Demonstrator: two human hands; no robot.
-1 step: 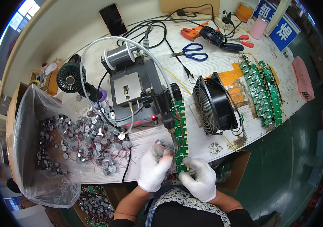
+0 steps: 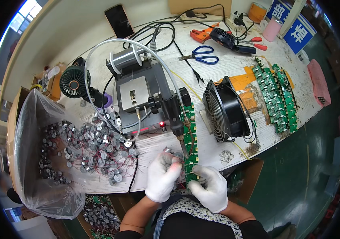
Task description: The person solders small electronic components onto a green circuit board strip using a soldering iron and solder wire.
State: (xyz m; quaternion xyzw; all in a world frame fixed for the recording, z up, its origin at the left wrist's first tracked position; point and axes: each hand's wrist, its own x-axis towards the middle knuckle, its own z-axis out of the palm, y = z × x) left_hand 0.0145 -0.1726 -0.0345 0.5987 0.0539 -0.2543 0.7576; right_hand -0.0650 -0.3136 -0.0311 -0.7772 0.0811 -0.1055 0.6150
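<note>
A long green circuit board strip (image 2: 191, 159) runs toward me beneath the soldering head (image 2: 176, 121), whose tip ends just above it. My left hand (image 2: 163, 176), in a white glove, is closed in a pinch beside the strip's left edge, close to the tip. Small silver motors (image 2: 174, 152) lie just beyond its fingertips; what the pinch holds is hidden. On the strip's right side, near its close end, my gloved right hand (image 2: 211, 188) grips the edge with thumb and forefinger.
Loose motors with red wires (image 2: 102, 147) spill from a plastic-lined box (image 2: 26, 159) at left. A black cooling fan (image 2: 227, 109) stands right of the strip. Farther off are stacked circuit boards (image 2: 271, 97), blue-handled scissors (image 2: 204, 55), a phone (image 2: 119, 20) and a handheld fan (image 2: 74, 83).
</note>
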